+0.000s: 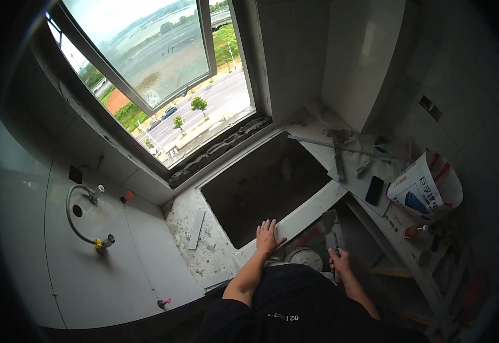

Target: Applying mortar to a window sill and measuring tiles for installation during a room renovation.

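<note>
Presently, left hand (268, 235): fingers spread flat on the pale strip (313, 209), gripping nothing.
Right hand (341, 264): closed round the handle of a trowel (330, 220).
Trowel: just ahead of the right hand, blade pointing forward, long axis running away from that hand and slightly leftward.
Edging: pale strip beneath the left hand seems laid; rough mortar (218, 151) beyond it looks unfinished, and the loose strip (197, 230) to its left seems unplaced.
</note>
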A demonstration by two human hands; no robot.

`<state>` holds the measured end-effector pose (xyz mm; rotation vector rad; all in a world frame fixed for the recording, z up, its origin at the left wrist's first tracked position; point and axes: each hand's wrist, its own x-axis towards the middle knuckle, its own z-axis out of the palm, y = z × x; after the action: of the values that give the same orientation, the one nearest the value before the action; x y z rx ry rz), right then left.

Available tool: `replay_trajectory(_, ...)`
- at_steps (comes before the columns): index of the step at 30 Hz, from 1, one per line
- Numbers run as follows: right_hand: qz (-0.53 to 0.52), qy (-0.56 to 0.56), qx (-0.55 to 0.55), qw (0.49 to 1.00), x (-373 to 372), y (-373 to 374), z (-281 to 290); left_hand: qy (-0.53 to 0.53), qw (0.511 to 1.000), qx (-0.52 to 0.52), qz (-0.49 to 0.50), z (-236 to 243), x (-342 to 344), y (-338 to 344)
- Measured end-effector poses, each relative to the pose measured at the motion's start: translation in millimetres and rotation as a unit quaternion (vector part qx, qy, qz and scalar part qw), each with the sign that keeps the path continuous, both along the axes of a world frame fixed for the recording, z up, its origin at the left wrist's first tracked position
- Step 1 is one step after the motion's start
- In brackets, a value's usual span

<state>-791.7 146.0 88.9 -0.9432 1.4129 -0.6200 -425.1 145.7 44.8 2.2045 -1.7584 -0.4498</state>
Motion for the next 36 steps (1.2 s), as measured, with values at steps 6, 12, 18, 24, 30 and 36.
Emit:
replay_trajectory(6, -0.128, -0.006, -0.021, 0.992, -16.0, 14.7, 4.1, 0.05, 0.986, -0.033, -0.153, -5.3, -33.1, -63.7)
replay_trajectory(12, -0.181, 0.213, -0.07, 0.957, -55.5, 88.0, -7.7, -0.04, 0.989, -0.077, -0.117, -31.4, -32.3, -60.3)
replay_trajectory(18, -0.361, 0.381, 0.136, 0.84, -157.8, 320.0, -120.5, -0.142, 0.96, 0.048, -0.237, -41.4, -61.1, -89.2)
replay_trajectory(24, -0.402, 0.437, 0.218, 0.774, -295.6, 432.3, -226.7, 0.112, 0.94, 0.283, -0.151, -19.7, -62.2, -126.4)
replay_trajectory(30, -0.401, 0.394, 0.288, 0.775, -436.7, 426.3, -341.4, -0.094, 0.932, 0.233, -0.263, 4.5, -100.1, -126.1)
replay_trajectory(36, -0.41, 0.374, 0.315, 0.77, -488.5, 422.4, -441.0, 0.044, 0.949, 0.308, 0.045, -7.1, -130.3, -118.4)
